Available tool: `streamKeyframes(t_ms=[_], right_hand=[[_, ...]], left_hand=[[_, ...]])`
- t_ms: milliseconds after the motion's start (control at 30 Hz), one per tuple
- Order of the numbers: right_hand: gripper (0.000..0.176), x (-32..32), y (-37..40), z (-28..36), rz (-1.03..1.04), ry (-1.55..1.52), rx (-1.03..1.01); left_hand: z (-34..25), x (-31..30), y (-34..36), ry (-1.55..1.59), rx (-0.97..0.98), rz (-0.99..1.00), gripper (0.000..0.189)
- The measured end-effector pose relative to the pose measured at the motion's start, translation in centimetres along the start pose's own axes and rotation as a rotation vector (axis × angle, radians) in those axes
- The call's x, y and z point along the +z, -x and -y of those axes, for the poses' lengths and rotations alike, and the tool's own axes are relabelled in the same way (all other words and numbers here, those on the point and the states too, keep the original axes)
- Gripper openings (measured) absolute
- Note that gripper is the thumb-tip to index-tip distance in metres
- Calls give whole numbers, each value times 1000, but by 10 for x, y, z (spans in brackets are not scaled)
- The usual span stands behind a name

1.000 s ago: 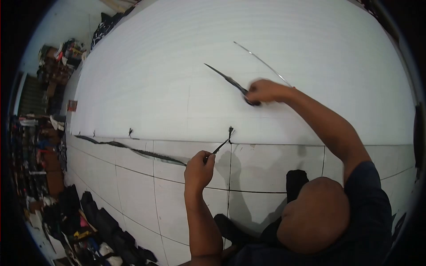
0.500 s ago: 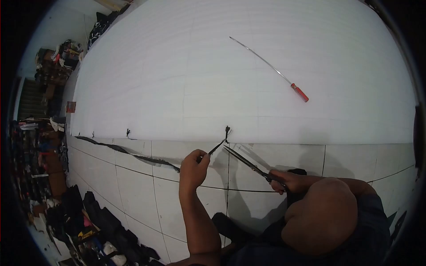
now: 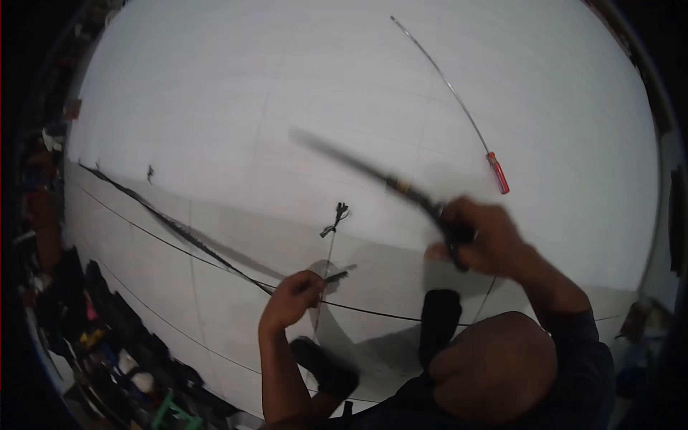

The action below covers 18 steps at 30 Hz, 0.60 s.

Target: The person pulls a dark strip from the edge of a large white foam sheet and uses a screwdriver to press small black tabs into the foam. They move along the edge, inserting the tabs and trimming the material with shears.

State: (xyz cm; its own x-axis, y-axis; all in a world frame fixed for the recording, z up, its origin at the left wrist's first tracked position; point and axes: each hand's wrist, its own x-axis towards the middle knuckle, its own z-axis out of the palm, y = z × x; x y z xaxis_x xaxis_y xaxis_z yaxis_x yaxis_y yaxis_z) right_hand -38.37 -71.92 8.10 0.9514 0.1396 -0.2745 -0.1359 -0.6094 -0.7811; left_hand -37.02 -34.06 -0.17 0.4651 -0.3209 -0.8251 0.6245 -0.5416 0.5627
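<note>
In my left hand (image 3: 292, 298) is the end of a long dark strip (image 3: 183, 233), pinched between the fingers, with a short tip poking out. The strip trails away to the far left along the edge of a white sheet (image 3: 215, 93). My right hand (image 3: 484, 236) grips large black scissors (image 3: 405, 188) by the handles, raised above the sheet and blurred, blades pointing up and left. Between my hands, at the sheet's edge, a knotted dark tie (image 3: 338, 218) stands apart from the strip.
A long screwdriver with a red handle (image 3: 497, 173) lies on the sheet. A smaller dark tie (image 3: 150, 173) sits at the sheet's edge further left. Piled dark items (image 3: 136, 322) line the lower left, beside the tiled floor (image 3: 222, 351).
The scissors have lifted up over the sheet, away from the knotted tie. The strip, which reached the tie before, now ends in my left hand, lower down. The view has shifted.
</note>
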Motion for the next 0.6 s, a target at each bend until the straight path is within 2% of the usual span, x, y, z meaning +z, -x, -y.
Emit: streamKeyframes(t_ms=[67,133,200,300,400,433,533,600], right_hand=[[41,-27,-38,1,-149,83,203],[38,-46,-69,-10,-436,270,111],[37,-64,-94,-26,-544,340,173],[36,-76,-115,-56,-606,484,230],[38,-86,-119,-84,-507,529,234],[41,-86,-119,-85,-471,504,265],[41,-89,-116,-69,-312,516,304],[42,-90,-108,-81,-339,498,219]], left_hand=[[18,44,-5,225,-60,116,12],[29,93,-5,464,-118,203,14],[25,146,-1,607,-102,238,15],[25,210,-9,681,-15,271,28],[16,231,-22,693,-53,352,33],[14,235,-26,767,66,368,35],[9,244,-31,656,312,325,34],[3,249,-35,624,224,348,32]])
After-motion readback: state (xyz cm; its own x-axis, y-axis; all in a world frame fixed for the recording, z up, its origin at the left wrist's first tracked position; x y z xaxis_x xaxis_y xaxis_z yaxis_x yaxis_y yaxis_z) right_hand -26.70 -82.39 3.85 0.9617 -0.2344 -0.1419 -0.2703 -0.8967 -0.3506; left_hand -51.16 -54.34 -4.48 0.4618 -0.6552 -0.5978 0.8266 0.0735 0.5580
